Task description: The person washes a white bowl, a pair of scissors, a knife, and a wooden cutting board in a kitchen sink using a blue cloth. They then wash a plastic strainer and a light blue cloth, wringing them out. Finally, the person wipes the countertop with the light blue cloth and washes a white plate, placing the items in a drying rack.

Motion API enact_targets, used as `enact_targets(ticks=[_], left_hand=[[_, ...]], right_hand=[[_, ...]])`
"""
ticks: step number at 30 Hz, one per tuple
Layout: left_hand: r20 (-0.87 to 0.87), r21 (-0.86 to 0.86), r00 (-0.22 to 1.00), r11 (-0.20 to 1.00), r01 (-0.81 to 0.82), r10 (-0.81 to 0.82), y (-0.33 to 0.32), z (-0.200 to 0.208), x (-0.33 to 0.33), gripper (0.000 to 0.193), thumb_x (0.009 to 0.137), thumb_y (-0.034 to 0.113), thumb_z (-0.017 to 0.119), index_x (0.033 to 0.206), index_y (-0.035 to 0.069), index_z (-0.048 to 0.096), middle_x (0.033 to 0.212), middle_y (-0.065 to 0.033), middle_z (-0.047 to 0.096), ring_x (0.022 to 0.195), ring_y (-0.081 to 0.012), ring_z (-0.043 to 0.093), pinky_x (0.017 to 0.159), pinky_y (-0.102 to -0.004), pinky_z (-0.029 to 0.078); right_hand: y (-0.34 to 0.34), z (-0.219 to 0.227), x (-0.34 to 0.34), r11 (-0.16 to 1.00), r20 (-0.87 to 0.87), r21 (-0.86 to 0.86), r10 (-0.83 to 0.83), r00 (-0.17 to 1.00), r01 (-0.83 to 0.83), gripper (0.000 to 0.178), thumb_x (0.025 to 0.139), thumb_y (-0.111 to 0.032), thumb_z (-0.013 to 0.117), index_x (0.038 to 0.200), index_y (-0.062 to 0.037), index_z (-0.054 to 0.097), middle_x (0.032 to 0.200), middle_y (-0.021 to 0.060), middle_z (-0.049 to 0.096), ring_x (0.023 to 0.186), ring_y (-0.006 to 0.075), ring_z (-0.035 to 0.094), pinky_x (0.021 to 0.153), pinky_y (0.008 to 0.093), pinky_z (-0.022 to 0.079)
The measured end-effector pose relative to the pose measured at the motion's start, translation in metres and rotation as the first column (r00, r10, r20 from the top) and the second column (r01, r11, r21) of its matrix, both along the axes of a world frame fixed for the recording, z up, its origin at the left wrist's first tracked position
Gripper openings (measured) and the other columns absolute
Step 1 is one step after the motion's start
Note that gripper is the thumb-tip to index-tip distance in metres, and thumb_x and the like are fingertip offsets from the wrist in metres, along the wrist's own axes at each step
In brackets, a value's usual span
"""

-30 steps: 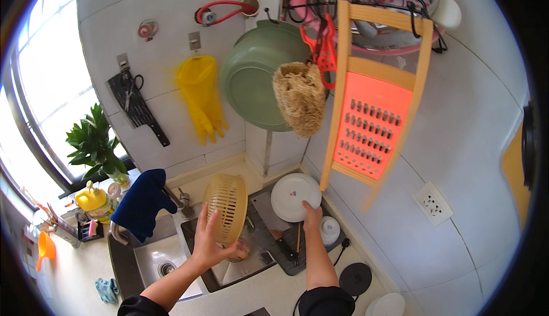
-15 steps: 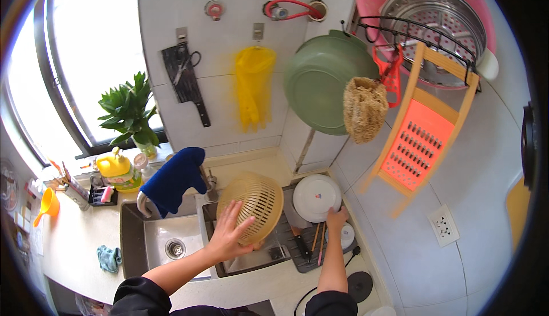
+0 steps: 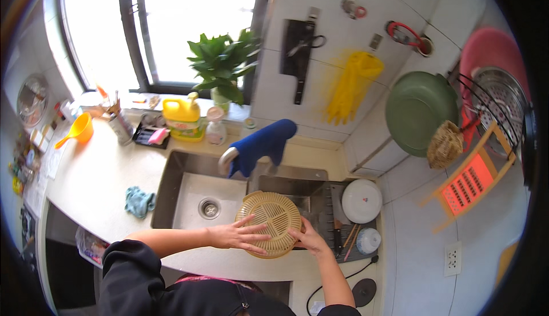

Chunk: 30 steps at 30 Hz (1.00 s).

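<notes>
A beige plastic colander [image 3: 273, 216], its slotted round base showing, is held between my two hands over the front edge of the right sink basin. My left hand [image 3: 237, 236] lies across its near left side, fingers spread over the slats; its thumb also rests on the colander. At the right edge, my right hand [image 3: 309, 239] grips the rim, with some fingers hidden behind it. Just right of that hand is a dark drying mat [image 3: 351, 255], holding a white plate [image 3: 362, 201], a small white bowl [image 3: 368, 240], a black-handled knife [image 3: 337, 239] and chopsticks [image 3: 351, 242].
A blue cloth [image 3: 260, 147] hangs over the faucet. Left of the sink [image 3: 166, 202] lies a teal rag [image 3: 139, 202]. Behind stand a yellow jug [image 3: 183, 123] and an orange ladle [image 3: 80, 130]. At right hang a green basin [image 3: 420, 113] and a grater [image 3: 470, 184].
My right hand has left the dishes on the mat and now grips the colander. The colander has come nearer to me and turned. The view has swung left.
</notes>
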<state>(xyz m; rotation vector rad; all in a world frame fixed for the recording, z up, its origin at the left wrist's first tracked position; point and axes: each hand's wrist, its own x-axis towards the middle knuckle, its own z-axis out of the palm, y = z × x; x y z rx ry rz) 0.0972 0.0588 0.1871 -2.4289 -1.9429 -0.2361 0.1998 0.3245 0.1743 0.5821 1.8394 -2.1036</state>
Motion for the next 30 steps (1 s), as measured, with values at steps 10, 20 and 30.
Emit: enact_targets(ticks=[10,20,30], left_hand=[[0.502,0.277,0.565,0.497,-0.822,0.654,-0.161,-0.002,0.03,0.046,0.069,0.0,0.06,0.113,0.008,0.05,0.116,-0.0148,0.047,0.115,-0.0313,0.043,0.099,-0.0491,0.031],[0.625,0.2,0.396,0.352,-0.914,0.673,-0.215,-0.02,0.049,0.023,0.068,-0.006,0.056,0.088,0.004,0.058,0.101,-0.0135,0.054,0.097,-0.0319,0.052,0.087,-0.042,0.04],[0.83,-0.495,-0.268,0.426,-0.757,0.489,-0.171,-0.05,0.036,0.044,0.074,0.011,0.066,0.115,0.008,0.048,0.114,-0.0157,0.051,0.104,-0.0275,0.052,0.084,-0.0353,0.045]], right_hand=[[-0.088,-0.044,-0.038,0.773,-0.212,0.593,-0.12,0.97,0.225,0.069,0.063,-0.025,0.076,0.121,-0.0054,0.043,0.12,0.0115,0.043,0.114,0.0235,0.04,0.094,0.0366,0.036],[-0.091,-0.037,-0.046,0.847,-0.147,0.496,-0.136,0.98,0.192,0.083,0.062,-0.018,0.079,0.128,-0.0026,0.031,0.122,0.0128,0.041,0.112,0.0224,0.042,0.092,0.0326,0.039],[-0.079,-0.042,-0.017,0.949,-0.302,-0.102,-0.314,0.9,0.297,0.091,0.061,-0.01,0.078,0.133,-0.0045,0.023,0.131,0.0094,0.032,0.12,0.0215,0.034,0.1,0.033,0.031]])
